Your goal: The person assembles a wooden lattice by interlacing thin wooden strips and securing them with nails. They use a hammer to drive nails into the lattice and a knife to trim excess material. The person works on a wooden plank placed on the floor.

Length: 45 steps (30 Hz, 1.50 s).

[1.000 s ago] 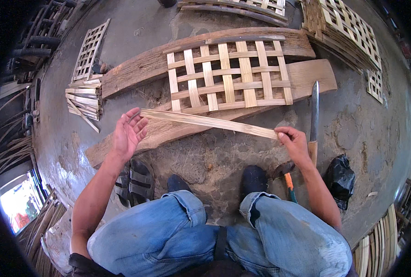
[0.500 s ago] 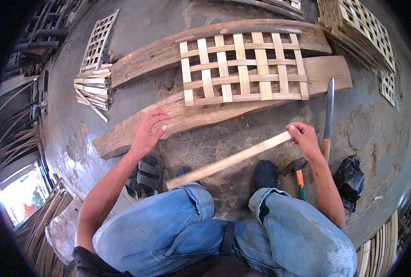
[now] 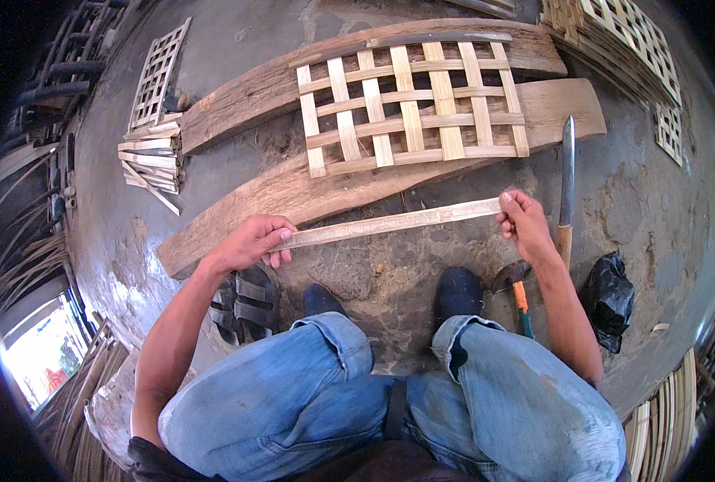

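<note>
A flat, pale bamboo strip [image 3: 397,223] stretches nearly level between my two hands, above the floor in front of my feet. Its left end is pinched by my left hand [image 3: 259,239], thumb on top. The other end sits between the thumb and fingers of my right hand [image 3: 524,225]. Just beyond the strip, an open-weave bamboo panel [image 3: 412,120] lies across two curved wooden planks [image 3: 253,191]. A dark slat runs along the panel's far edge.
A long knife [image 3: 567,173] and an orange-and-green-handled tool [image 3: 522,301] lie right, near a black plastic bag [image 3: 610,293]. Cut strips [image 3: 150,161] and a small woven panel [image 3: 158,76] are at left. Stacked panels [image 3: 634,48] stand far right. Sandals [image 3: 245,301] lie beside my left foot.
My left hand has closed on the strip's free end, which has swung up from near my left knee. My right hand has risen slightly, still gripping its end. The view has shifted a little.
</note>
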{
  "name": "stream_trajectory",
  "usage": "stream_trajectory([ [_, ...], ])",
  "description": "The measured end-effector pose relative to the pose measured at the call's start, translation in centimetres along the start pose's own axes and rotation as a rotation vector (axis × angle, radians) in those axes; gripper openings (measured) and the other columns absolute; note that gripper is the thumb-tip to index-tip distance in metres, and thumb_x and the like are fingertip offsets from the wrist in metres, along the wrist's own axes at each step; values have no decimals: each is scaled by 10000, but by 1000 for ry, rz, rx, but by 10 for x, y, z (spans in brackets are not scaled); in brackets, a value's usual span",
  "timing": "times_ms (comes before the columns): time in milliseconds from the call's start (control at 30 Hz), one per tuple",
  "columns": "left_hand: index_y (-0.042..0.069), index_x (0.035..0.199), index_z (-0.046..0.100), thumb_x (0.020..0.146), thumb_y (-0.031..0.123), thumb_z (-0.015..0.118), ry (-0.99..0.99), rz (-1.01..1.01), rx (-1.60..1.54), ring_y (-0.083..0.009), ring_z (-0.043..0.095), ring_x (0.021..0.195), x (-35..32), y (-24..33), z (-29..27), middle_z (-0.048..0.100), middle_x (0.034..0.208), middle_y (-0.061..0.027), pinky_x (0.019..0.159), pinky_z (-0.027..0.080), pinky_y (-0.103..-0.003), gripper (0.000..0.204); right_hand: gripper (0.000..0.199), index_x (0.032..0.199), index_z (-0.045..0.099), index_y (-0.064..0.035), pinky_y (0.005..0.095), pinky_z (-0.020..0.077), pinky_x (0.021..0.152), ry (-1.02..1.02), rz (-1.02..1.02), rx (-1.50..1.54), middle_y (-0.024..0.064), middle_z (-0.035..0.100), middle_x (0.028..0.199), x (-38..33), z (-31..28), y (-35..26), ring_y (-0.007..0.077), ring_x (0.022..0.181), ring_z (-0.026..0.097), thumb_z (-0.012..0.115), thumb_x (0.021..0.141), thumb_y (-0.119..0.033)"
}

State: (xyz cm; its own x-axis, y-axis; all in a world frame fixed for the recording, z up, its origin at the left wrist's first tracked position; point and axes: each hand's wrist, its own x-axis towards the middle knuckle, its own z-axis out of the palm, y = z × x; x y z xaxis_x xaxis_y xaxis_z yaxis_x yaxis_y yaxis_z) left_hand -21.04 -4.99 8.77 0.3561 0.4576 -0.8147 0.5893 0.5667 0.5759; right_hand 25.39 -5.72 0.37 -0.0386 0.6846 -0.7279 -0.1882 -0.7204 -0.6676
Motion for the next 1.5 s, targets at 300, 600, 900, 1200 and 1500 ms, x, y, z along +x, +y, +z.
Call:
stream_trajectory([
  [300,34,1081,625,1024,346,504,60,46,31,-62,598,677,12,-5,-2,666,832,-10,609,483,-225,340,209,920,616,-64,198,424,471,7,-92,-98,0,594,710,4,-13,11,32,552,488,599,983,-262],
  [600,57,1086,611,975,205,592,419,165,-4,-51,494,722,38,-31,-21,565,840,30,665,440,-224,186,196,1027,611,-71,207,453,529,292,-221,-362,6,640,835,33,-10,-3,69,664,583,619,966,-257],
  [900,79,1091,576,1000,225,561,387,130,-230,-58,485,759,51,-35,-26,517,840,39,685,433,-211,173,218,1042,613,-51,221,506,601,383,-255,-76,25,653,869,55,-20,-46,122,730,639,699,911,-202],
  [1200,61,1079,569,1002,206,563,402,134,-387,-54,508,756,63,-31,-15,546,861,31,696,470,-212,164,222,1076,616,-6,249,531,633,210,-228,33,31,639,875,56,-42,-64,119,751,628,686,914,-140],
  [1500,40,1108,593,1005,168,549,435,212,-424,-57,530,745,85,-9,2,561,835,23,686,478,-213,170,195,1054,628,-31,218,514,633,123,-269,-99,4,629,852,58,-51,-77,98,737,614,687,920,-160],
])
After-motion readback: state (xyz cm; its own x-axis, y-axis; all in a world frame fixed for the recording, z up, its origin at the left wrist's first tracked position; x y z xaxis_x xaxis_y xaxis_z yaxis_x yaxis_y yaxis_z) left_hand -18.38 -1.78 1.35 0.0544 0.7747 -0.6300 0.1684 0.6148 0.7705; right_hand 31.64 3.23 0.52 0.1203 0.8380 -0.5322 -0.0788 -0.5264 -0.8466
